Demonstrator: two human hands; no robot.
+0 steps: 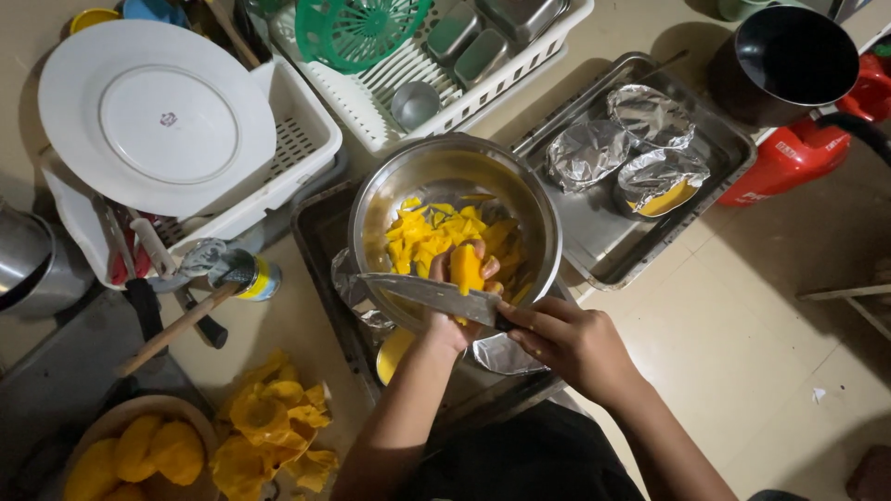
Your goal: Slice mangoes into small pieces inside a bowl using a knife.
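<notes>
My left hand (452, 306) holds a yellow mango piece (466, 267) over a steel bowl (371, 213) that has several yellow mango chunks (427, 232) in it. My right hand (574, 343) grips the handle of a large knife (427, 294), and the blade lies flat across my left hand, pointing left. The bowl stands on a dark metal tray (320, 232).
A steel tray (613, 250) at right carries foil-wrapped bowls (654, 172). White dish racks (306, 130) with a white plate (153, 116) and a green basket (357, 28) stand behind. Mango peels (274, 427) and a bowl of peeled mangoes (135, 450) lie at lower left. A black pot (789, 60) sits top right.
</notes>
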